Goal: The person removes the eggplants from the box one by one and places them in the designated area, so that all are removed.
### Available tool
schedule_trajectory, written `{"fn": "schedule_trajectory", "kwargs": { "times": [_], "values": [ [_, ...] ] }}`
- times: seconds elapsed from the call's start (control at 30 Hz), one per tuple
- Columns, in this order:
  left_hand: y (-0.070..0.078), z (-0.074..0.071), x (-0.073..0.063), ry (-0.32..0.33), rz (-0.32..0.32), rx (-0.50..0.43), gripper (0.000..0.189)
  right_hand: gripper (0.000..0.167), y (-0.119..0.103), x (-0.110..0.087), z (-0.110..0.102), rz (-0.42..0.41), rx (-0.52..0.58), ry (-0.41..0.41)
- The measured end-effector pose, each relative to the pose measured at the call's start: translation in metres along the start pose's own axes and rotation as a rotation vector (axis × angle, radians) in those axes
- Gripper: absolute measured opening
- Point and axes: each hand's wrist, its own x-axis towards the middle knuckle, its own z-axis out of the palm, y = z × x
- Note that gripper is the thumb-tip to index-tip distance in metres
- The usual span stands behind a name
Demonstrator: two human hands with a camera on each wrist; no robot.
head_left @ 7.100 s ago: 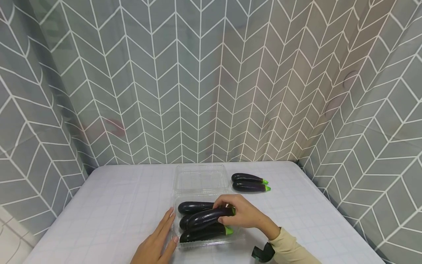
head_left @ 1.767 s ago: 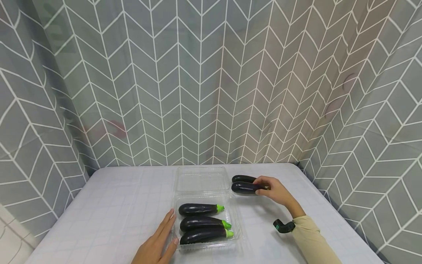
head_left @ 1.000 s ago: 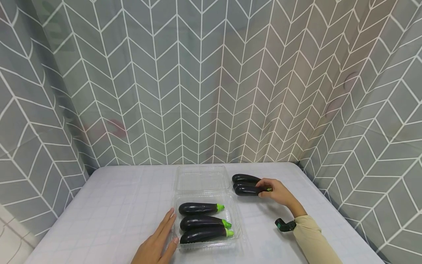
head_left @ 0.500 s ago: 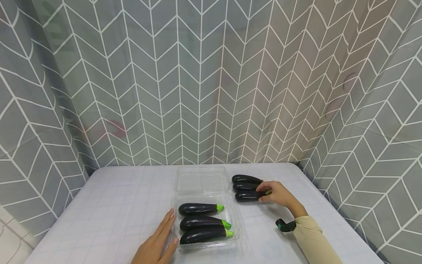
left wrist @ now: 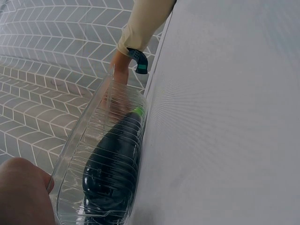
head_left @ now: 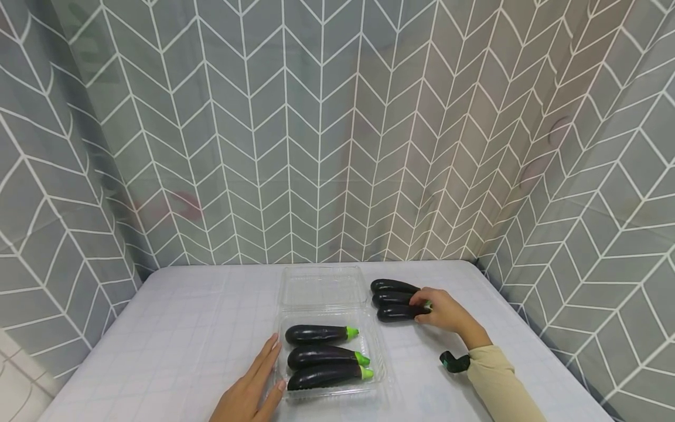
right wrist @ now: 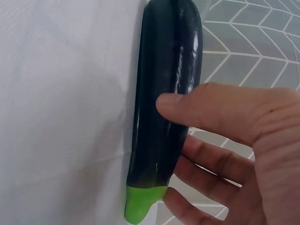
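Observation:
My right hand [head_left: 445, 310] grips the stem end of the nearest of three dark eggplants lying side by side on the table's right. In the right wrist view, the thumb lies across this eggplant [right wrist: 161, 61], with the fingers on its far side near the green cap. A clear plastic container [head_left: 381, 357] holds three more eggplants, the middle one [head_left: 319, 356] close to the front one [head_left: 324, 376]. My left hand [head_left: 248, 387], fingers extended, rests against the container's left side. Through the container wall, the left wrist view shows an eggplant [left wrist: 112, 164].
The container's clear lid [head_left: 323, 287] lies folded open behind it. A white cloth [head_left: 200, 328] covers the table. Patterned grey curtains [head_left: 337, 146] stand behind and at both sides. A black band with a camera [head_left: 454, 362] sits on my right wrist.
Seven seconds ago my right hand held an eggplant over the container. It carried it right, beside the other two, then shifted it slightly toward me. My left hand has stayed put.

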Motion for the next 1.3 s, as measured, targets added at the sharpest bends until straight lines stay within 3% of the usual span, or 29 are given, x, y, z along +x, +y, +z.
{"fn": "schedule_trajectory", "kwargs": {
  "times": [0.47, 0.63, 0.8, 1.03, 1.3],
  "values": [
    [0.003, -0.001, 0.0, -0.01, -0.024, 0.006, 0.065, 0.029, -0.011, 0.002, -0.001, -0.054, -0.014, 0.051],
    [0.004, -0.002, -0.001, -0.025, -0.037, 0.005, 0.065, 0.025, -0.018, 0.003, 0.002, -0.076, 0.017, 0.108],
    [0.005, -0.002, -0.001, -0.033, -0.05, 0.009, 0.065, 0.022, -0.034, 0.009, 0.001, -0.124, 0.075, 0.186],
    [0.005, -0.003, 0.0, -0.035, -0.061, 0.012, 0.064, 0.023, -0.061, 0.014, -0.002, -0.083, 0.113, 0.28],
    [0.006, -0.002, 0.0, -0.039, -0.067, 0.013, 0.065, 0.022, -0.088, 0.016, 0.0, -0.104, 0.123, 0.345]
  ]
}}
